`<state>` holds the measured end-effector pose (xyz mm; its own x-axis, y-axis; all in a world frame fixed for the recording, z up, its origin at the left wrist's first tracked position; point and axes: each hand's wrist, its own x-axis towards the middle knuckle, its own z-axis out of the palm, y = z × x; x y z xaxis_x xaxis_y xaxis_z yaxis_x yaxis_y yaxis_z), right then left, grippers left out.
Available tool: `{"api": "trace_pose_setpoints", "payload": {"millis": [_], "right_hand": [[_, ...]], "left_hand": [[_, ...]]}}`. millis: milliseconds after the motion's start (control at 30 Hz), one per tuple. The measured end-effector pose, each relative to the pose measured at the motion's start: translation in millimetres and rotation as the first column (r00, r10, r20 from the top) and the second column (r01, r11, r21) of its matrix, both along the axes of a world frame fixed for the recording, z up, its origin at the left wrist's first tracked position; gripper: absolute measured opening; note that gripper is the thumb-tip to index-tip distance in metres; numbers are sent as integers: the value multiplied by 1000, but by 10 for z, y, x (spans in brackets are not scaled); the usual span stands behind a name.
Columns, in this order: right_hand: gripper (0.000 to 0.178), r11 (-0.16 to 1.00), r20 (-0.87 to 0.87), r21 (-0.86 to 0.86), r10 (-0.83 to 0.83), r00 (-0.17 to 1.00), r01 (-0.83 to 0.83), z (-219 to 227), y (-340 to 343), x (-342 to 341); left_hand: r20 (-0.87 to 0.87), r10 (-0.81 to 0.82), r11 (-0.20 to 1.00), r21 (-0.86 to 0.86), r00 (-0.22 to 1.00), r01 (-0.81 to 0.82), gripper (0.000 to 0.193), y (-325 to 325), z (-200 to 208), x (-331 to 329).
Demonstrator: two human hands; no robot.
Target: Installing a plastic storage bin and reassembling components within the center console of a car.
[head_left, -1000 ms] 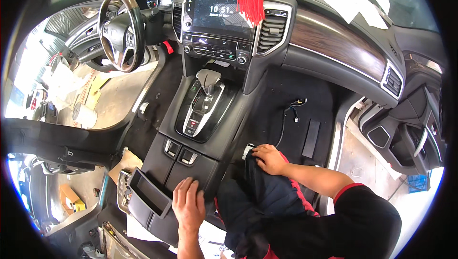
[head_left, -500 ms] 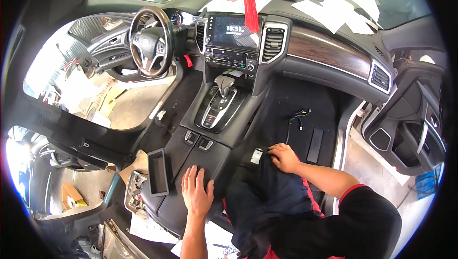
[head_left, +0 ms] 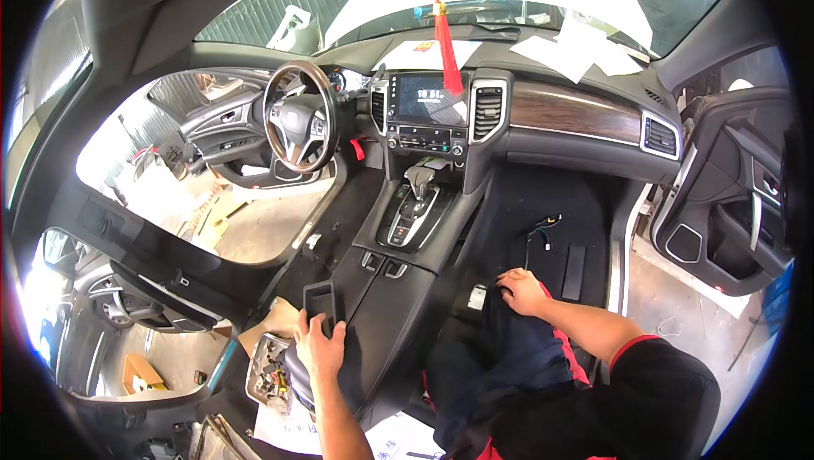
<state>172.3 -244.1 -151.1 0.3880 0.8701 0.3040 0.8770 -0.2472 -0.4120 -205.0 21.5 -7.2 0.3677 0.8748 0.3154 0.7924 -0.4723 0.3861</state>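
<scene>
My left hand (head_left: pixel 320 348) is over the near end of a black rectangular tray (head_left: pixel 320 290), on the left part of the black centre console (head_left: pixel 386 307). Its fingers and thumb are apart, reaching the tray's near edge; whether they bear on it, I cannot tell. The tray has a raised rim and lies on the padded console lid. My right hand (head_left: pixel 521 292) rests on my dark-trousered knee, fingers loosely stretched, holding nothing. Beside that knee is a small white piece (head_left: pixel 477 297). Loose wires with connectors (head_left: pixel 543 231) lie in the footwell ahead.
A gear lever (head_left: pixel 419 180) rises from the console under the dashboard screen (head_left: pixel 426 98). A steering wheel (head_left: pixel 302 117) stands at the left. A box of small parts (head_left: pixel 270 375) sits left of the console. A red tassel (head_left: pixel 448 53) hangs ahead; the right door (head_left: pixel 729 197) stands open.
My left hand has moved left from the console lid to the tray's near end. The view has shifted, bringing the mirror and heart-shaped charm in. My right hand stays on the knee.
</scene>
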Motion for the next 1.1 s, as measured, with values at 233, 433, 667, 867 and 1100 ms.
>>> {"api": "trace_pose_setpoints", "payload": {"millis": [233,433,667,867,1100], "right_hand": [[26,1000,-2,1,24,1000,-24,-103,223,-8],[24,999,-7,-7,42,999,-42,-110,343,-69],[22,999,1,22,48,999,-48,-101,354,-190],[22,1000,27,7,11,1000,-11,-20,257,-202],[23,1000,-1,-9,13,1000,-13,12,285,-216]], "left_hand": [[262,-83,996,42,961,74,52,-307,212,29],[826,560,387,-197,-60,901,65,-390,192,80],[649,726,160,163,-228,974,80,-361,-22,176],[769,582,184,190,-263,964,82,-247,-161,156],[863,446,271,124,-238,955,92,-161,-226,125]]}}
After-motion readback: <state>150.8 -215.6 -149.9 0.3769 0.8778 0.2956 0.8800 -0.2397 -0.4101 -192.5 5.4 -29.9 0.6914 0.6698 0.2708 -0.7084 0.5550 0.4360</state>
